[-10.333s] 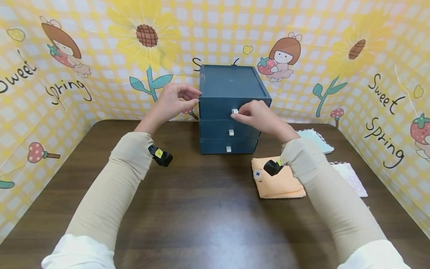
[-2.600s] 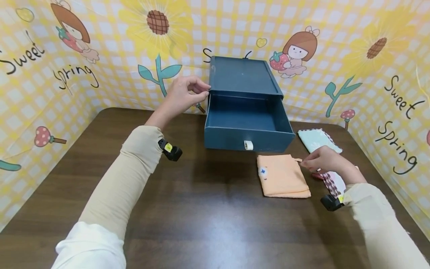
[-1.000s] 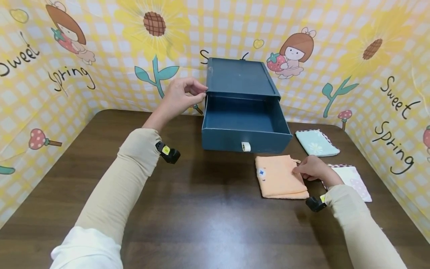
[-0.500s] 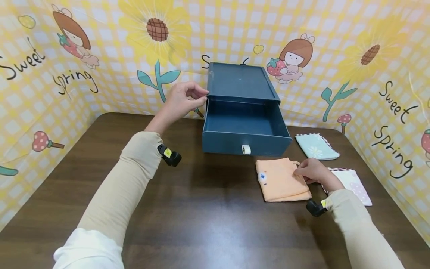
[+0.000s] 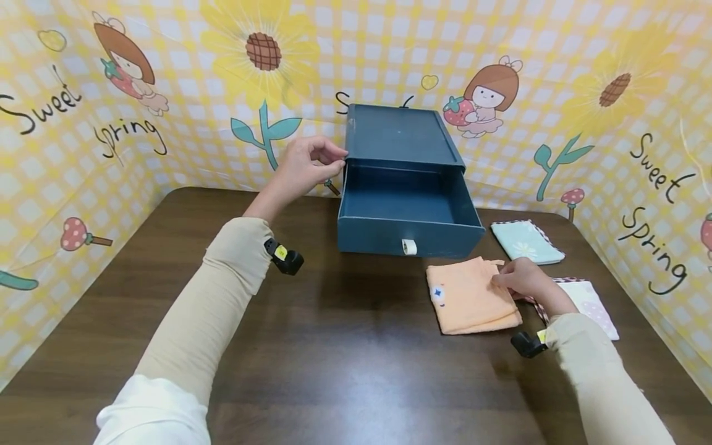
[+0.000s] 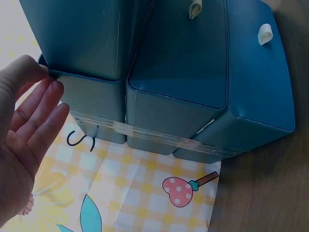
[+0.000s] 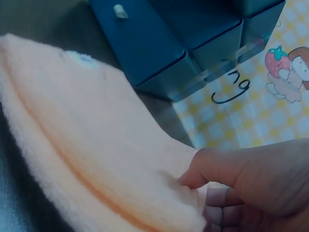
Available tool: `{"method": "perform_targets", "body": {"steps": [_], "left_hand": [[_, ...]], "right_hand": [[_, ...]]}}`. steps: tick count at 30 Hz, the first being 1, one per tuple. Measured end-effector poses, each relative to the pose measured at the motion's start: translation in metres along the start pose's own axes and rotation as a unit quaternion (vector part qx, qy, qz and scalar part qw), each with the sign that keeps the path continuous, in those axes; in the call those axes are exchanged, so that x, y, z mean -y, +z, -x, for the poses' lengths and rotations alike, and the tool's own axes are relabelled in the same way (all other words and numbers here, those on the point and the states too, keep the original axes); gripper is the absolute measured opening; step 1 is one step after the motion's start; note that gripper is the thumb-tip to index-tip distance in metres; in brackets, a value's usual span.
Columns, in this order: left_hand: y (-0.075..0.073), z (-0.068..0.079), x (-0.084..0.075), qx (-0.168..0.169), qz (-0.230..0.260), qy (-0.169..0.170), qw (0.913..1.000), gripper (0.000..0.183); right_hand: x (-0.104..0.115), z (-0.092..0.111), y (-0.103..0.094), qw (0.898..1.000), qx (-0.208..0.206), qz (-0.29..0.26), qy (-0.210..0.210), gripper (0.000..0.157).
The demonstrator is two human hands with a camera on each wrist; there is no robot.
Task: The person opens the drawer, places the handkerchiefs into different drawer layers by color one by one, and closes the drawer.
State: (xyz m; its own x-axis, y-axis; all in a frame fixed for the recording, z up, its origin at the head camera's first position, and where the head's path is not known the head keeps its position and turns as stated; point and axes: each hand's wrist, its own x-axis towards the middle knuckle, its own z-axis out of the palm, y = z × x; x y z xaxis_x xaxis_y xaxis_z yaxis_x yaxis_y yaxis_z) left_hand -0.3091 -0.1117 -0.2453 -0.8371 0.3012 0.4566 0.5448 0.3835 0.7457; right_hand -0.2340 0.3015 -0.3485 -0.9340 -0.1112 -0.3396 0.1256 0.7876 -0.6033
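Observation:
A dark blue drawer cabinet stands at the back of the table, its top drawer pulled out and bare inside. My left hand holds the cabinet's front left top corner, thumb and fingertips pinching the edge in the left wrist view. A folded orange towel with a small embroidered face lies in front of the cabinet to the right. My right hand pinches its right edge between thumb and fingers; in the right wrist view that side of the towel is raised and curved.
Right of the orange towel lie a light blue folded cloth and a white one with checked trim, partly behind my right hand. A white pull tab sticks out from the open drawer. Patterned fabric walls enclose the brown table.
Since the oldest frame, the top drawer has come out and my right hand has gone from its tab to the orange towel. Just now the towel's gripped side has risen slightly. My left hand stays put.

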Motion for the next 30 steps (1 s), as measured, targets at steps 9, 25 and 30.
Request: {"method": "perform_targets", "body": {"steps": [9, 25, 30], "left_hand": [[0.0, -0.001, 0.001, -0.003, -0.01, 0.007, 0.9999, 0.016], [0.001, -0.002, 0.002, -0.003, 0.002, 0.011, 0.9999, 0.015], [0.0, -0.002, 0.002, -0.005, 0.0, 0.009, 0.9999, 0.016]], "right_hand": [[0.014, 0.015, -0.015, 0.998, -0.02, 0.035, -0.043, 0.029], [0.036, 0.03, -0.033, 0.991, -0.08, 0.072, -0.077, 0.018], [0.044, 0.035, -0.041, 0.989, -0.102, 0.078, -0.076, 0.026]]}}
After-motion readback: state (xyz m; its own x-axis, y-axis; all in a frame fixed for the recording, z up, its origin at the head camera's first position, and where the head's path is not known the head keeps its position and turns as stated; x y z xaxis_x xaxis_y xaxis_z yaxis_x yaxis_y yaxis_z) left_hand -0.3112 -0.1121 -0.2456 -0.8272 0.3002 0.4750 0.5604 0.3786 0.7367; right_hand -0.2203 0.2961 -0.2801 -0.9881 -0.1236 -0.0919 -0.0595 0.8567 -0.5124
